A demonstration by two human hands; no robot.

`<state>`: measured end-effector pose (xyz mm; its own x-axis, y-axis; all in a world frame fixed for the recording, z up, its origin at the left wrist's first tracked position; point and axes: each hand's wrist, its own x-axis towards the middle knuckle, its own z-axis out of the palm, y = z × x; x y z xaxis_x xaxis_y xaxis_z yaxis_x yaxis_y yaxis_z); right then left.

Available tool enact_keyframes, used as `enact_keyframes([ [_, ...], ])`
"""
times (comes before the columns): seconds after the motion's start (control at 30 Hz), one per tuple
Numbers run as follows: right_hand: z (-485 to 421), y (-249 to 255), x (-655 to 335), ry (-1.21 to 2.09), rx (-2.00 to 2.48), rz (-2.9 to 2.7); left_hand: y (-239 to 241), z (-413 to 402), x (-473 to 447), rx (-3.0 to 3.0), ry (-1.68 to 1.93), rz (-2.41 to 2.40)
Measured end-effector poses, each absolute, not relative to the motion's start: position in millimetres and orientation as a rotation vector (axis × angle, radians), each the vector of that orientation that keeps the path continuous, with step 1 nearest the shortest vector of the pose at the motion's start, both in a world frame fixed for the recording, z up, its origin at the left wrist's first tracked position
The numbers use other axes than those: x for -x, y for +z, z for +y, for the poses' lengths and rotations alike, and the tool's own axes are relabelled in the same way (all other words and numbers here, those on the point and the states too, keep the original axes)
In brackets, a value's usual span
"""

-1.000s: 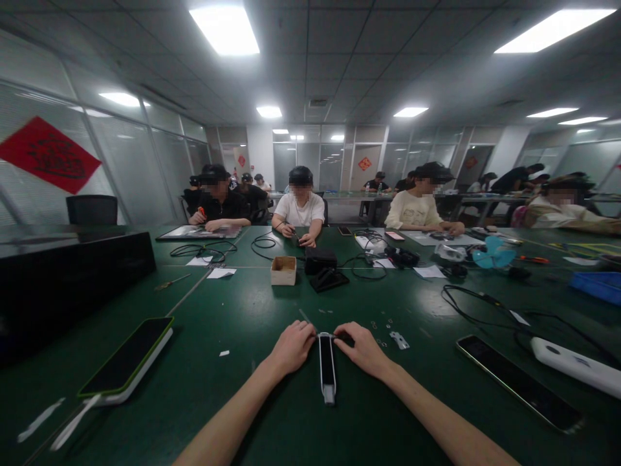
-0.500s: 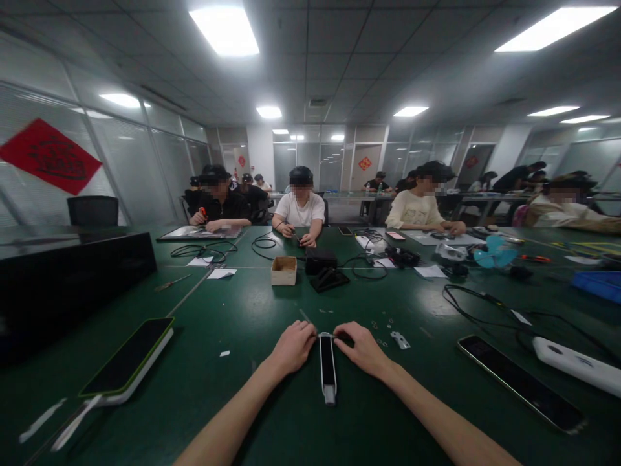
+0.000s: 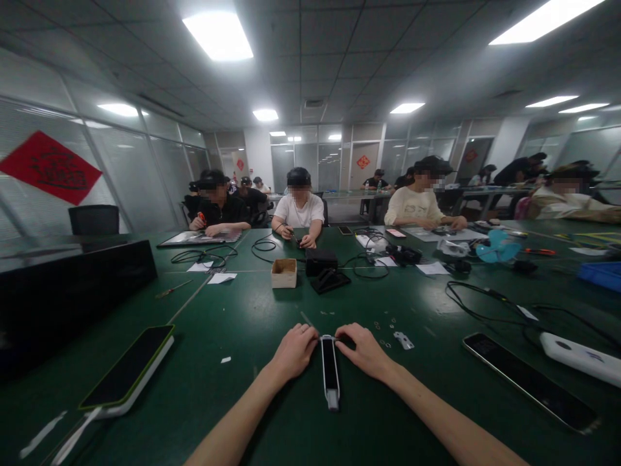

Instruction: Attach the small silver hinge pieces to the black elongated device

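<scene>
A narrow white device with a black face (image 3: 330,373) lies lengthwise on the green table (image 3: 233,382) straight in front of me. My left hand (image 3: 294,351) and my right hand (image 3: 365,350) rest on the table either side of its far end, fingers curled and pinched at that end. What the fingertips grip is too small to make out. Small metal parts (image 3: 402,339) lie just right of my right hand.
A dark tablet in a green-edged case (image 3: 127,370) lies at the left, another dark slab (image 3: 528,380) and a white device (image 3: 582,358) at the right. A small cardboard box (image 3: 284,272), black parts and cables sit mid-table. Several people work along the far side.
My hands and the white device have stayed put; only the camera view has tipped slightly.
</scene>
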<state>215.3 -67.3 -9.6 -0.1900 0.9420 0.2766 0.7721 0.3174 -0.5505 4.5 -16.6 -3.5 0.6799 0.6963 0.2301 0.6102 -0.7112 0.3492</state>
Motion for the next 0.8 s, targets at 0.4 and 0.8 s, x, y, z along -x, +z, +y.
enact_keyframes([
  [0.4, -71.2, -4.7, -216.2, 0.351, 1.472, -2.031, -11.0, -13.9, -6.5, -2.664, 0.557, 1.048],
  [0.8, -69.7, 24.8, -304.4, -0.043, 1.668, -2.017, -8.2, -13.1, -7.3, -2.662, 0.532, 1.013],
])
